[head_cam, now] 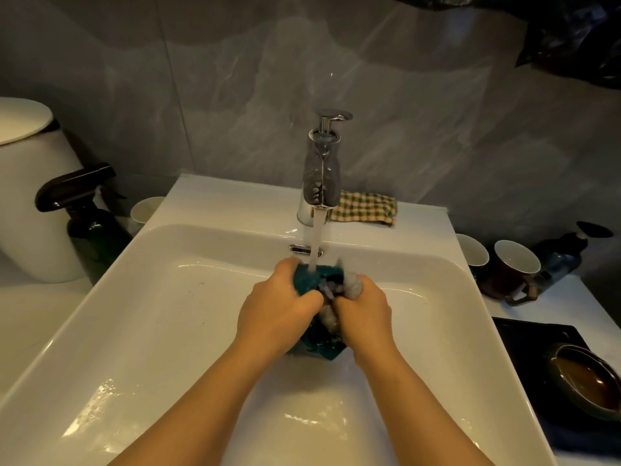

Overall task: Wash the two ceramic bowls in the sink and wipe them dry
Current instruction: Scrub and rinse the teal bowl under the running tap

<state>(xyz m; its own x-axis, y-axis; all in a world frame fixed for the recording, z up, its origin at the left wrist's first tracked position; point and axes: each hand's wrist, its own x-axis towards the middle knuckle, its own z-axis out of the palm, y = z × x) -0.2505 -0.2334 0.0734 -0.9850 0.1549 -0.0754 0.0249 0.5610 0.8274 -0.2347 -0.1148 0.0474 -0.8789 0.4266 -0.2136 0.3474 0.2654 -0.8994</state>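
Head view, centre of frame: left hand and right hand knuckle to knuckle over the sink, directly under the water stream from the tap. Left hand clenched round a teal cloth, loose end hanging below both wrists. Right hand clenched round a grey wad, pressed against that cloth. Wad part of the cloth or a separate scrubber: cannot tell. No bowl in either hand, none visible in the basin.

Lower right of frame: one brown-glazed bowl on a dark tray on the tabletop, outside the sink's right rim and well apart from the hands. Seen as an oval, long axis running from upper left down to lower right, near end toward the basin. Dark liquid pooled inside, by the look. Second bowl not in view.

Probably at the wetting-the-scrubber step, washing proper not yet begun. Bowl nearer the right hand, so likely a reach rightward and toward the bottom edge, across the rim. Some risk of slipping with wet hands on glaze. Checked cloth behind the tap, upper centre, handy for drying.
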